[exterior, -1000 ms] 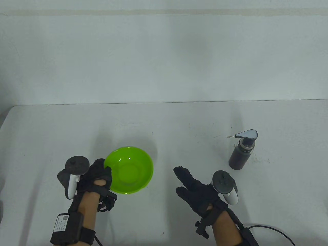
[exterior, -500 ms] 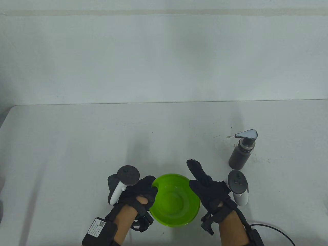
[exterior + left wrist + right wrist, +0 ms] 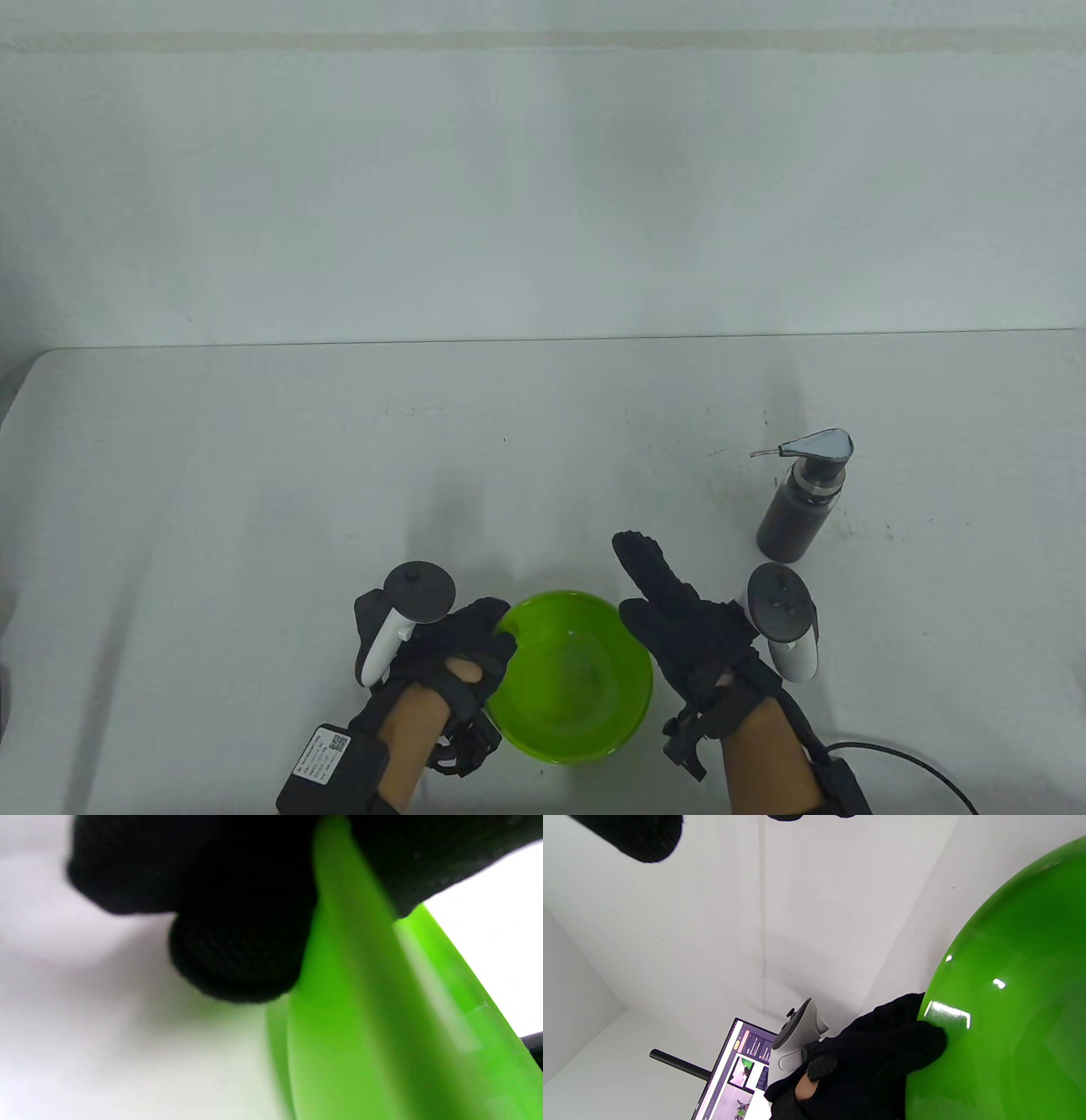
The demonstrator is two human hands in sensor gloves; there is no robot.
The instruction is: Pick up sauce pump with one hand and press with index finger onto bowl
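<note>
While left hand (image 3: 462, 649) grips bowl (image 3: 585, 713), sauce pump (image 3: 802, 501) stands apart

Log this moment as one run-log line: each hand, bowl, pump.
left hand: grips green bowl rim | right hand: open beside bowl, holds nothing | sauce pump: upright on table, untouched | pickup: not yet done

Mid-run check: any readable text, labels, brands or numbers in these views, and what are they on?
None can be read.
White label with a QR-like code on the black wrist box of the left hand: print too small.
Monitor screen in the right wrist view: coloured windows, text too blurred.
Sauce pump and green bowl: no markings visible.
</note>
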